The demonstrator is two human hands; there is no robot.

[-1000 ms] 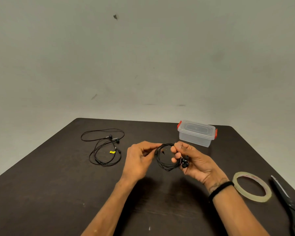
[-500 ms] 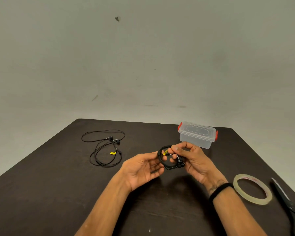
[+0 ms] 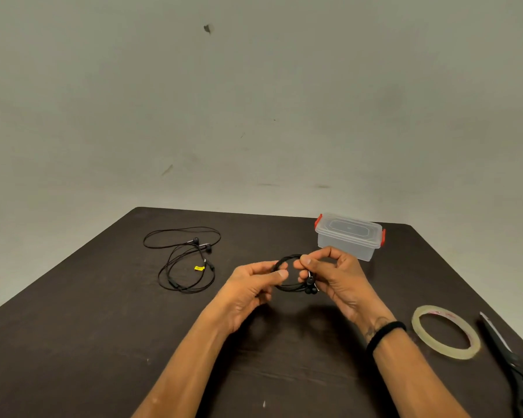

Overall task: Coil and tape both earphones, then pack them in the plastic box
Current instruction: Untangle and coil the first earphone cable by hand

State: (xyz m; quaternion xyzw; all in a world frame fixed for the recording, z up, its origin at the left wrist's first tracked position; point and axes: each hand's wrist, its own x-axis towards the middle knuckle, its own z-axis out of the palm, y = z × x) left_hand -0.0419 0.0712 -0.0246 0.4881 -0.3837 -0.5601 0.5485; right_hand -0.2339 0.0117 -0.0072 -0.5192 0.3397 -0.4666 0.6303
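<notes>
From the head view, a dark table (image 3: 73, 342) stands against a pale wall (image 3: 254, 101); above the middle of the table both hands hold one black earphone wound into a small coil (image 3: 287, 287), lifted off the surface; the left hand (image 3: 248, 285) pinches the coil's left side between thumb and curled fingers; the right hand (image 3: 335, 279) pinches the right side with thumb and forefinger, its other fingers curled, and the two earbuds (image 3: 310, 288) hang just under its thumb; a black band (image 3: 385, 333) circles the right wrist; the second earphone (image 3: 181, 260) lies loose and uncoiled on the table at far left, well apart from the hands, a small yellow tag (image 3: 199, 268) on its cord; the box (image 3: 347, 236), clear plastic with red latches, sits at the far edge just beyond the right hand, its lid on; a tape roll (image 3: 446, 331) lies flat to the right of the right forearm; black scissors (image 3: 514, 363) lie just beside the roll along the table's right edge, partly cut off by the frame
</notes>
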